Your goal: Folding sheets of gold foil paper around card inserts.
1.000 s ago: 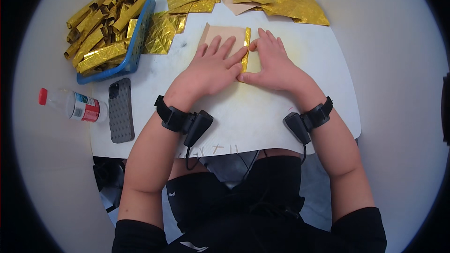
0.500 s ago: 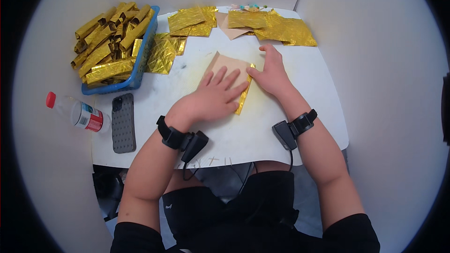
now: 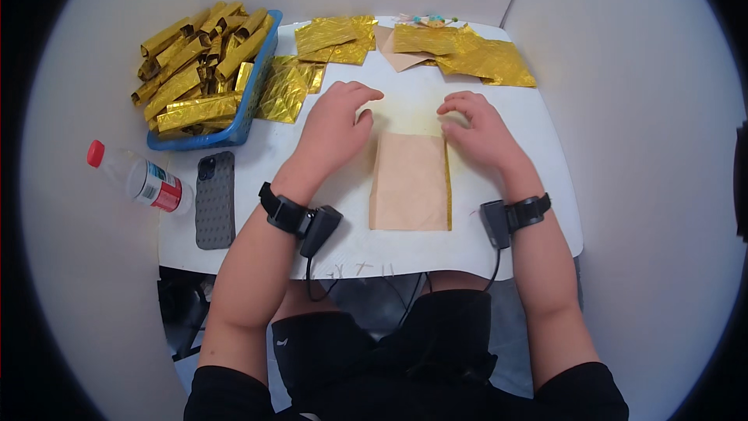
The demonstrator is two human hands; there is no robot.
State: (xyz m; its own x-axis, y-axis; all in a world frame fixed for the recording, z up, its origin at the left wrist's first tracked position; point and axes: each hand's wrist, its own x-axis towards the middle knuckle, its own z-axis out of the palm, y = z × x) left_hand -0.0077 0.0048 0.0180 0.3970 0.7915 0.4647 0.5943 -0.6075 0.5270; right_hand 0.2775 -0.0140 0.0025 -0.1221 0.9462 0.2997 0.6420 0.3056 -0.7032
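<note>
Bare counter [image 3: 538,121] borders the tan-backed gold foil sheet [image 3: 411,183], which lies between the forearms [image 3: 257,281]; near its far corners, the left hand [image 3: 333,129] and right hand [image 3: 485,131] have thumb and fingers apart (whether the right thumb touches the sheet, I cannot tell). Of its gold, only a thin right-edge strip shows; a blue basket [image 3: 261,82] of foil tubes [image 3: 178,87] and a gray phone [image 3: 216,203] crowd the left.
</note>
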